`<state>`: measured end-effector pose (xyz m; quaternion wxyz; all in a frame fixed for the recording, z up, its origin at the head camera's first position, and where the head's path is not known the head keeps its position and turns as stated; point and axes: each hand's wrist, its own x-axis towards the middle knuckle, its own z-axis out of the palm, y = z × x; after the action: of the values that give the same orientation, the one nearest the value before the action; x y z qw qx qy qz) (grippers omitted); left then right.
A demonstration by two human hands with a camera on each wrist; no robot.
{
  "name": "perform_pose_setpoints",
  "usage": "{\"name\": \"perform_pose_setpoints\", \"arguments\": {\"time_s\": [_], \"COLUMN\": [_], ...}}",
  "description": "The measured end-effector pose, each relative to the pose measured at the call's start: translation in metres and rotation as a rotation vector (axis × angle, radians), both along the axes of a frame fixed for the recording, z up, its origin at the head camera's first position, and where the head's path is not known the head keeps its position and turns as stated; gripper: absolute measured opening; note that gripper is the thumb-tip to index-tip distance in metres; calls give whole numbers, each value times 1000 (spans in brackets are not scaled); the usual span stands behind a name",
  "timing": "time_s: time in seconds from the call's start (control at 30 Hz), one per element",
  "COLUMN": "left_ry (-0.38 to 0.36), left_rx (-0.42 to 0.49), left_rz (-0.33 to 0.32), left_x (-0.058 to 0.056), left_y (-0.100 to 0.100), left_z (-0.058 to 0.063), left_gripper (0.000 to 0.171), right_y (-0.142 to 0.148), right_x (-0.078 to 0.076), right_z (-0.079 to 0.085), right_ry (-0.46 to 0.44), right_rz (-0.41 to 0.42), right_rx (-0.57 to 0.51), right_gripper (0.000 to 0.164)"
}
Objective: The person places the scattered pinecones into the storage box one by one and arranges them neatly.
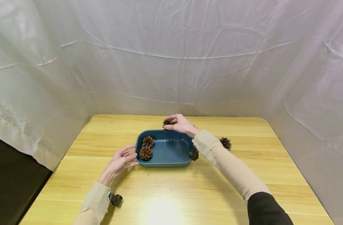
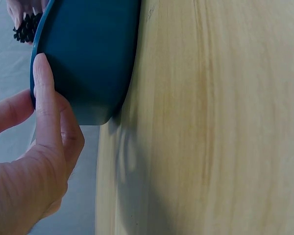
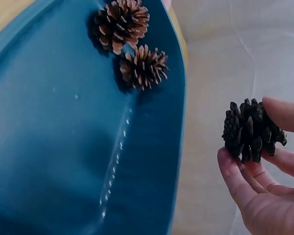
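A dark blue oblong plastic tub stands on the wooden table. My left hand grips its left end, thumb and fingers on either side of the rim. Over the tub's far edge, my right hand holds a brown pine cone between thumb and fingertips. Two more pine cones lie inside the tub at the left end: a larger near one and a smaller one just behind it. The rest of the tub's floor is bare.
On the table, right of the tub, lies another pine cone, beside the right forearm. A bit of something dark peeks out behind the right wrist. Pale cloth hangs around the table's back and sides.
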<state>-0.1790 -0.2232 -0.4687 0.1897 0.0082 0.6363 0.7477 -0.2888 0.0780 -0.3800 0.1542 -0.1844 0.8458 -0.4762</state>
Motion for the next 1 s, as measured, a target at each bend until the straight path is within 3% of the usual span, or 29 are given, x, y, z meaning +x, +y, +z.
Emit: {"name": "perform_pose_setpoints", "arguments": {"time_s": [0.27,0.5,1.0], "left_ry": [1,10,9], "left_rx": [-2,7,27], "left_rz": [3,-2,-2], "left_x": [1,1,2], "left_y": [0,1,1], "left_z": [0,-1,0], "left_gripper": [65,65,66], "right_y": [-13,-21,-29], "right_x": [1,2,7], "right_z": [-11,-21,-48], "right_ry": [-62,-40,-175], "right_rz": [-62,-37,-64], "right_rx": [5,16,-155], "right_gripper": [49,45,48]}}
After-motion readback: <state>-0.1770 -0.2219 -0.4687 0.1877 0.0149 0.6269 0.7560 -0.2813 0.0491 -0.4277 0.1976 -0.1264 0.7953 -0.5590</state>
